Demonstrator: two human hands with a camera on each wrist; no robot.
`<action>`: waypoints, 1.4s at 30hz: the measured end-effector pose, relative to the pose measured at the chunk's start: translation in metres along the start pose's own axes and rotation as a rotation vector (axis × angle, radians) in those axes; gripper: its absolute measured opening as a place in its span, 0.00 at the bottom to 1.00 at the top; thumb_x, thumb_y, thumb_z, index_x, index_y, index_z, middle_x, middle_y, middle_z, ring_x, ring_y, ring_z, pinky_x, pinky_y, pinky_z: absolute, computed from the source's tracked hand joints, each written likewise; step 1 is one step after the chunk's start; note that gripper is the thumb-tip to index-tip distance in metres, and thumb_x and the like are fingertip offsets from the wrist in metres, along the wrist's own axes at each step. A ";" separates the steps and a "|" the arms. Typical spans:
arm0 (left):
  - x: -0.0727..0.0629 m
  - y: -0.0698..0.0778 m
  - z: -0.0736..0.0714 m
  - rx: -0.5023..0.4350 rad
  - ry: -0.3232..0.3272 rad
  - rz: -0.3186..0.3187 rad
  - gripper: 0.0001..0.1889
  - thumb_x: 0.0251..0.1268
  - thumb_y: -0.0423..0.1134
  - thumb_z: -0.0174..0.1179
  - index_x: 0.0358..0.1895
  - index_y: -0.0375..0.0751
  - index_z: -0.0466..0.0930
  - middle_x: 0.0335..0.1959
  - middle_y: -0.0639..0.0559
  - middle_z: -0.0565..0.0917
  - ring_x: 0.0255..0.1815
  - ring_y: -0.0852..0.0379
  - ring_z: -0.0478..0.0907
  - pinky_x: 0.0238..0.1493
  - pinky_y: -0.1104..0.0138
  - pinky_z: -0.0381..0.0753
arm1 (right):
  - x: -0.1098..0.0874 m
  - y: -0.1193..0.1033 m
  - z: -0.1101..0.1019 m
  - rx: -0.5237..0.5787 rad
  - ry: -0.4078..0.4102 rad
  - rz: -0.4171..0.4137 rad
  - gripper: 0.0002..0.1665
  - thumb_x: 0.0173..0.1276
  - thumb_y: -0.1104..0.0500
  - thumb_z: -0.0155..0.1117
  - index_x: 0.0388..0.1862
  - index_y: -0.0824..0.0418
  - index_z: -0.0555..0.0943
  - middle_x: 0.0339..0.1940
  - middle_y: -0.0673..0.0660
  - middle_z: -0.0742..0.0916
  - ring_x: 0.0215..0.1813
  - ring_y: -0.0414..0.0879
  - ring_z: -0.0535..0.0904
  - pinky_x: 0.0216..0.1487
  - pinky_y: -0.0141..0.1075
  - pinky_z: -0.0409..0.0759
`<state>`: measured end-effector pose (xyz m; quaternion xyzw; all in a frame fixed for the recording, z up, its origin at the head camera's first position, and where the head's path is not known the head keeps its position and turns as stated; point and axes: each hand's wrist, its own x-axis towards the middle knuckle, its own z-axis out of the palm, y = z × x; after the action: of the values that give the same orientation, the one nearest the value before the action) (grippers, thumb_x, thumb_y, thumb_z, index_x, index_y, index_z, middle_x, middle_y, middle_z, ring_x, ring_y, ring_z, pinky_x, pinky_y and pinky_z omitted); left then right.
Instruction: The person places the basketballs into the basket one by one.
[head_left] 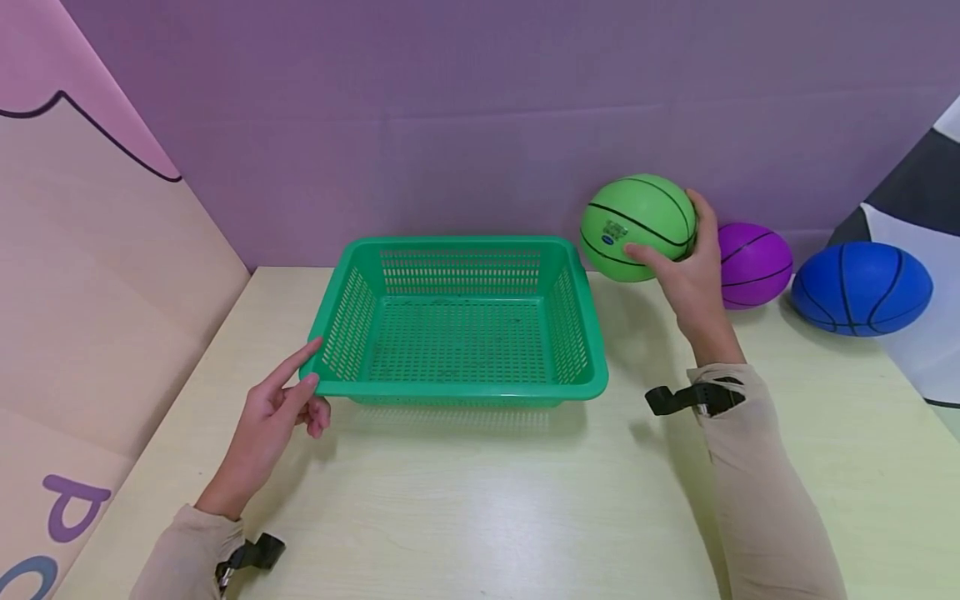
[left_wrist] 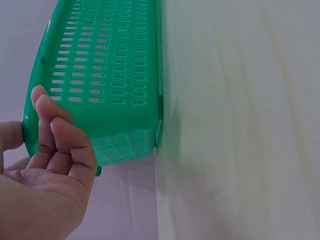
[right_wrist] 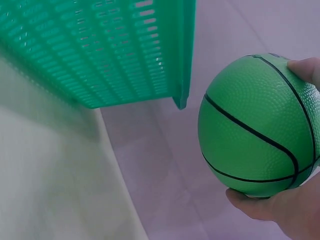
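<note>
My right hand (head_left: 696, 279) grips a small green basketball (head_left: 641, 218) with black lines, thumb on the near side and fingers round the right. The ball is held up off the table, just beyond the right end of a green plastic basket (head_left: 465, 389). In the right wrist view, the ball (right_wrist: 250, 130) sits between thumb and fingers, apart from the basket wall (right_wrist: 125, 55). At the basket's near left corner, my left hand (head_left: 270, 412) pinches the rim, with several fingers curled below it beside the slotted wall (left_wrist: 100, 60). Nothing lies inside the basket.
To the right of my right hand, a purple ball (head_left: 756, 265) and a blue ball (head_left: 862, 289) rest on the pale wooden table (head_left: 480, 500). A purple backdrop (head_left: 450, 125) rises behind the table, with printed panels (head_left: 90, 292) at the sides.
</note>
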<state>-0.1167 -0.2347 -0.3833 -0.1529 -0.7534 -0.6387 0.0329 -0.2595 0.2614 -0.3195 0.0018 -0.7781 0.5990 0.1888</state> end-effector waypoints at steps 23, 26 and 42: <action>0.001 -0.001 0.000 0.014 -0.002 0.002 0.26 0.82 0.36 0.45 0.78 0.40 0.57 0.20 0.43 0.80 0.21 0.52 0.76 0.24 0.66 0.79 | -0.029 -0.053 0.021 -0.032 -0.096 -0.181 0.58 0.57 0.59 0.78 0.79 0.37 0.55 0.75 0.50 0.64 0.71 0.46 0.64 0.66 0.48 0.70; 0.001 -0.001 0.000 0.015 -0.003 0.001 0.26 0.82 0.36 0.45 0.78 0.40 0.57 0.20 0.43 0.80 0.21 0.52 0.76 0.24 0.66 0.79 | -0.036 -0.063 0.026 -0.055 -0.113 -0.197 0.57 0.57 0.59 0.78 0.79 0.39 0.55 0.74 0.50 0.65 0.71 0.47 0.64 0.65 0.47 0.70; 0.001 0.003 0.005 -0.025 0.014 -0.005 0.25 0.81 0.36 0.45 0.77 0.40 0.59 0.21 0.41 0.80 0.20 0.51 0.75 0.24 0.66 0.78 | -0.036 -0.046 0.046 -0.147 -0.180 -0.274 0.61 0.51 0.57 0.83 0.77 0.34 0.57 0.74 0.48 0.66 0.70 0.51 0.68 0.62 0.56 0.72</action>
<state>-0.1164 -0.2296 -0.3814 -0.1468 -0.7453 -0.6494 0.0347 -0.2288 0.1976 -0.2968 0.1477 -0.8261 0.5065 0.1980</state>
